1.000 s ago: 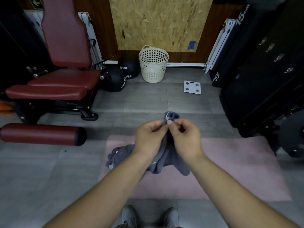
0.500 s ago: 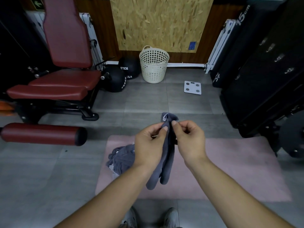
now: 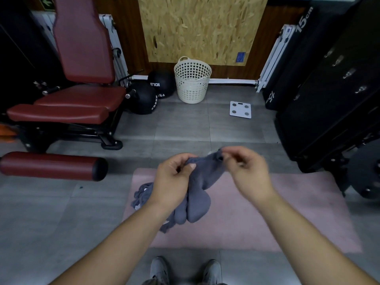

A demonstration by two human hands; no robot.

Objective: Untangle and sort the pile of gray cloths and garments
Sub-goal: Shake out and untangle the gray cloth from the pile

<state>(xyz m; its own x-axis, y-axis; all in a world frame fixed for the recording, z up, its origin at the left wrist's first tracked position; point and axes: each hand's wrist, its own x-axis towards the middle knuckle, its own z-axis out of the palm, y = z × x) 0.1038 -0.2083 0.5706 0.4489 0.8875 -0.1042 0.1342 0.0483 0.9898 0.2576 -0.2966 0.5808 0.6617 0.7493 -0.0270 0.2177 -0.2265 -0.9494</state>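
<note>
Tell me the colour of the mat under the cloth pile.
Pale pink mat, clearest in the head view, the only one.

Gray cloth: soft knit fabric, matt, slightly fuzzy; pile looks like the same fabric, creased; mat: pink, matt, fine-textured; floor: gray tile, matt, faintly streaked; basket: cream plastic, perforated, smooth; bench pads: dark-red vinyl, low sheen; wall panel: rough chipboard, bare wood flakes; scale: white, smooth top.

The right hand is blurred, and the left hand hides part of the gray cloth.
</note>
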